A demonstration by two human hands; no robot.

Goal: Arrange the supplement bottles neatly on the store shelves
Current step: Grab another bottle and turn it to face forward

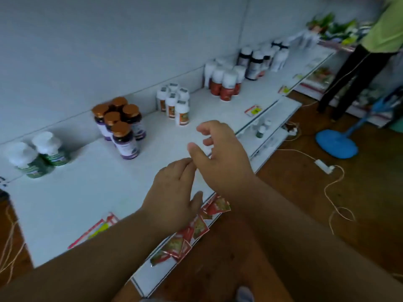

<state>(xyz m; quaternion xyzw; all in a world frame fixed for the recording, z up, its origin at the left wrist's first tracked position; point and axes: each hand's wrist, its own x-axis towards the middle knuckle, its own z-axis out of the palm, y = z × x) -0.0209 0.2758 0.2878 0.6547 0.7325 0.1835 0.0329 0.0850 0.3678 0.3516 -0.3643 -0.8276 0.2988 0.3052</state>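
Observation:
Groups of supplement bottles stand along the white shelf (72,199): two green ones with white caps (37,155) at the left, several purple ones with copper caps (122,125), several small white ones with orange labels (175,103), red ones with white caps (225,83), and dark and white ones (259,58) further right. My left hand (172,197) and my right hand (220,158) hover over the shelf's front part, fingers loosely curled, holding nothing. They nearly touch each other.
Red sachets (196,227) hang along the shelf's front edge. Price tags (253,110) lie on the shelf. A lower shelf holds small bottles (261,129). A blue fan base (337,144) and cables (335,192) lie on the wooden floor. A person (370,51) stands at the far right.

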